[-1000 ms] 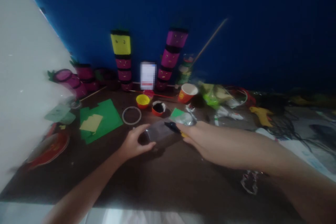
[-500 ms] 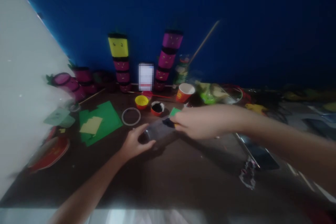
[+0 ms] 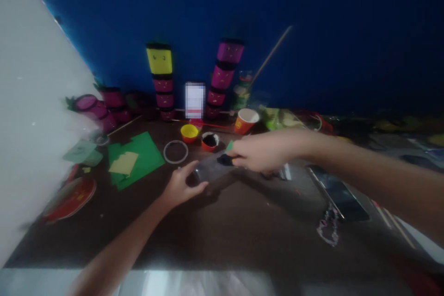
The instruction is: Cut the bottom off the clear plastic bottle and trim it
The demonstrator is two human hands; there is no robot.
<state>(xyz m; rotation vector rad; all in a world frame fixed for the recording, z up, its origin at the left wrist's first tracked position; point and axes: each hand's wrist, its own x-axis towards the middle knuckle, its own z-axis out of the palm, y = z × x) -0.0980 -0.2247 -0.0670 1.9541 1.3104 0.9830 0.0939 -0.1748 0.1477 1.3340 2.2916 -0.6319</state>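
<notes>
At the centre of the frame, the left hand has thumb and fingers clamped round the clear container's left end, best kept rock-steady, while the right hand's fingers pinch a dark tool, best worked lightly.

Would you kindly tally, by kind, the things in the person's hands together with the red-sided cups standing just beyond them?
Clear container: 1, in the left hand
Black-tipped tool: 1, in the right hand
Short cups: 2, one yellow inside, one black inside
Tall cup: 1
Total: 5
</notes>
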